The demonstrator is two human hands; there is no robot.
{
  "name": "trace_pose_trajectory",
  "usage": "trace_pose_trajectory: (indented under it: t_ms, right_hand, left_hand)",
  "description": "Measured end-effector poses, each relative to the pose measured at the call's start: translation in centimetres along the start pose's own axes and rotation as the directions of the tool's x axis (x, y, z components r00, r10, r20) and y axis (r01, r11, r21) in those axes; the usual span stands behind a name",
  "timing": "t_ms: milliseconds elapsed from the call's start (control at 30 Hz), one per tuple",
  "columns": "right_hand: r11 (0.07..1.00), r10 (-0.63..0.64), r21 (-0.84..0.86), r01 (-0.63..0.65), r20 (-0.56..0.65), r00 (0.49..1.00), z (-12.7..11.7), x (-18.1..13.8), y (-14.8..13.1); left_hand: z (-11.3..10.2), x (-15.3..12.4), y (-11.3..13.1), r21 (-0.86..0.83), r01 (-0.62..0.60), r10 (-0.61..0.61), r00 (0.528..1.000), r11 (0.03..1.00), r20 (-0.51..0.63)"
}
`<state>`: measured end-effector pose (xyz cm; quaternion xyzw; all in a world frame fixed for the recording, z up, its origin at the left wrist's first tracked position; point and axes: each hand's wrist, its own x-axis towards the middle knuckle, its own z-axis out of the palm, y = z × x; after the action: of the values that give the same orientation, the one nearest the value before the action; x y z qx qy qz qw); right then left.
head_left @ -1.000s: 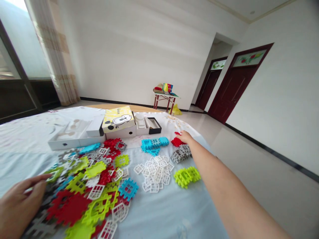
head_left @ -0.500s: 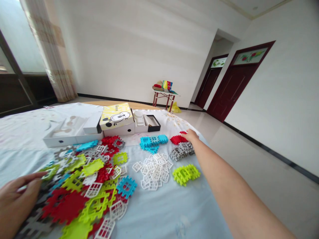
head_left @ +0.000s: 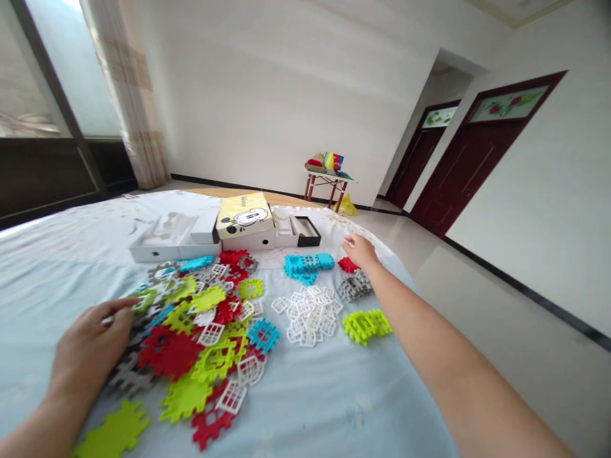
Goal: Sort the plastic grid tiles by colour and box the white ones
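Note:
At the left edge of a mixed heap of interlocking plastic building tiles (head_left: pixel 176 353), my left hand (head_left: pixel 98 337) pinches a lime green tile (head_left: pixel 144 300) with a white part in it. My right hand (head_left: pixel 361 251) hovers just over a small red tile stack (head_left: pixel 347 264), fingers curled slightly apart and nothing visible in them. Below it lie a grey tile stack (head_left: pixel 354 286) and a lime green stack (head_left: pixel 366 326). Blue tiles (head_left: pixel 308 267) form another group. White lattice window pieces (head_left: pixel 310 315) are gathered in the middle.
Behind the tiles stand a white open box (head_left: pixel 143 253), a yellow cartoon box (head_left: pixel 244 216) and a small black-edged box (head_left: pixel 310 238). A light blue cloth (head_left: pixel 305 407) covers the table. Farther off are a small side table (head_left: pixel 329 178) and dark red doors (head_left: pixel 458 172).
My right hand has lifted off the red stack, its fingers loosened. The view has swung left, so the table's things appear farther right. My left hand keeps to the green tile.

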<state>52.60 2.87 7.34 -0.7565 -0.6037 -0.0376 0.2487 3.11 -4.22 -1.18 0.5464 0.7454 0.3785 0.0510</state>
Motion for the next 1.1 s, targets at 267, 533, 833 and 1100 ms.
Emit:
trace_pose_trajectory:
  t_ms: [267,533,833,1100]
  right_hand:
    - [0.88,-0.462,0.183,0.439,0.108,0.88,2.6,-7.0,-9.6]
    - [0.695,-0.716,0.347,0.63,0.246,0.654,3.7,-11.9,-15.9]
    - [0.609,-0.793,0.348,0.713,0.278,0.542,5.7,-14.2,-19.2]
    - [0.676,-0.693,0.514,0.528,0.2,0.693,3.6,-14.2,-18.1]
  left_hand:
    - [-1.0,-1.0,1.8,-0.091,0.027,-0.025,0.999,0.995,0.025]
    - [-0.5,-0.7,1.3,-0.131,-0.019,0.019,1.0,0.991,-0.005]
    - [-0.3,-0.7,1.1,-0.146,-0.052,0.044,0.997,0.988,-0.056]
    - [0.0,-0.5,0.7,-0.186,-0.047,0.035,0.997,0.981,-0.069]
